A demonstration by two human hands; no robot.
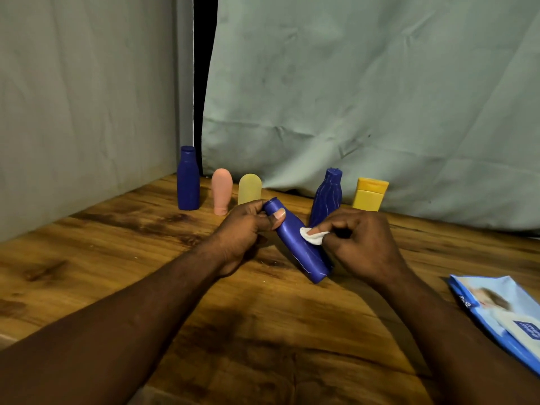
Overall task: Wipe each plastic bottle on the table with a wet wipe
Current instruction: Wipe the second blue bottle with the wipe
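A blue plastic bottle (295,244) is held tilted over the wooden table (117,258), cap end up and to the left. My left hand (242,232) grips it near the cap, thumb on top. My right hand (362,244) presses a small white wet wipe (312,236) against the bottle's side. Along the back stand a tall blue bottle (188,179), a pink bottle (222,191), a pale yellow bottle (249,188), a ribbed blue bottle (327,197) and an orange-yellow bottle (369,194).
A blue pack of wet wipes (502,314) lies flat at the table's right edge. Grey-green cloth (350,97) hangs behind the table and on the left, with a dark gap between the panels.
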